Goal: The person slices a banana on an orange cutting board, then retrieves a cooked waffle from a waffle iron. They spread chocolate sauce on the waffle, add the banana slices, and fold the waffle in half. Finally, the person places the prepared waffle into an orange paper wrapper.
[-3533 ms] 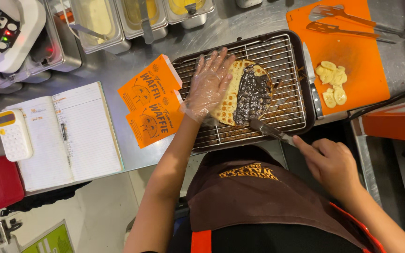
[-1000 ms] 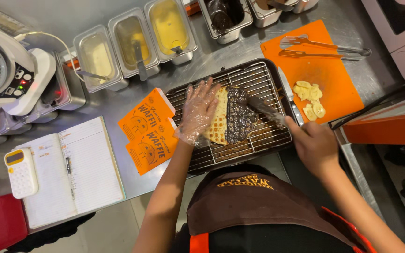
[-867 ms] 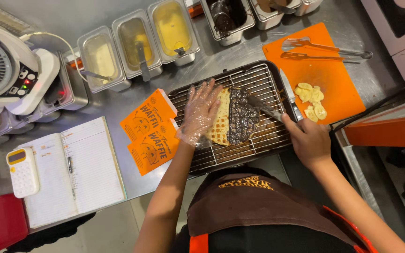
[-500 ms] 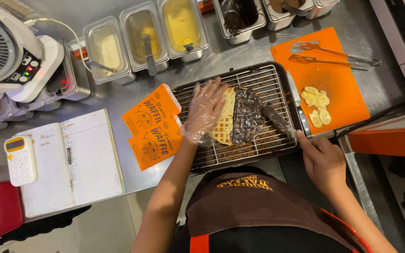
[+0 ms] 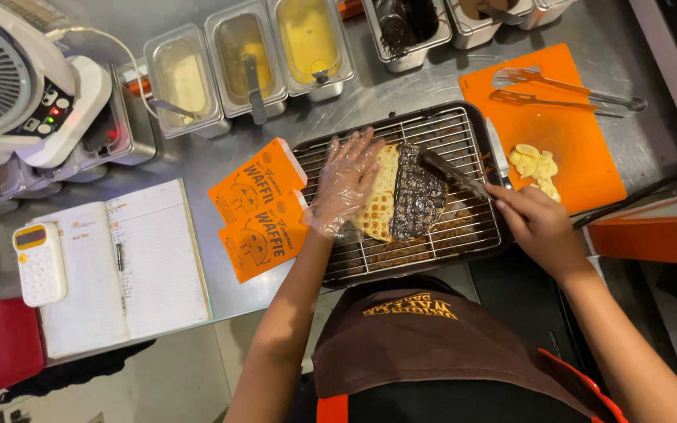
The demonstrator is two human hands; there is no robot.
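Your left hand (image 5: 345,182), in a clear plastic glove, lies flat with fingers spread on the left part of the waffle (image 5: 400,194), pressing it against the wire rack (image 5: 464,141). The waffle sits near the middle of the rack, which rests in a dark tray (image 5: 503,235) on the steel counter (image 5: 401,82). The waffle's long axis runs from the near edge of the rack toward the far edge, tilted slightly to the right at the far end. Its left half shows bare golden grid; its right half is covered in dark chocolate spread. Your right hand (image 5: 538,227) is bare and closed around the handle of a knife (image 5: 452,172), whose blade points up and left, with the tip resting on the far right edge of the chocolate-covered half. Just left of the tray lie two orange paper sleeves (image 5: 260,207), and further left an open notebook (image 5: 123,266) with a pen on it and a white calculator (image 5: 39,262). To the right of the tray, an orange cutting board (image 5: 581,157) carries banana slices (image 5: 534,164) and metal tongs (image 5: 566,90).
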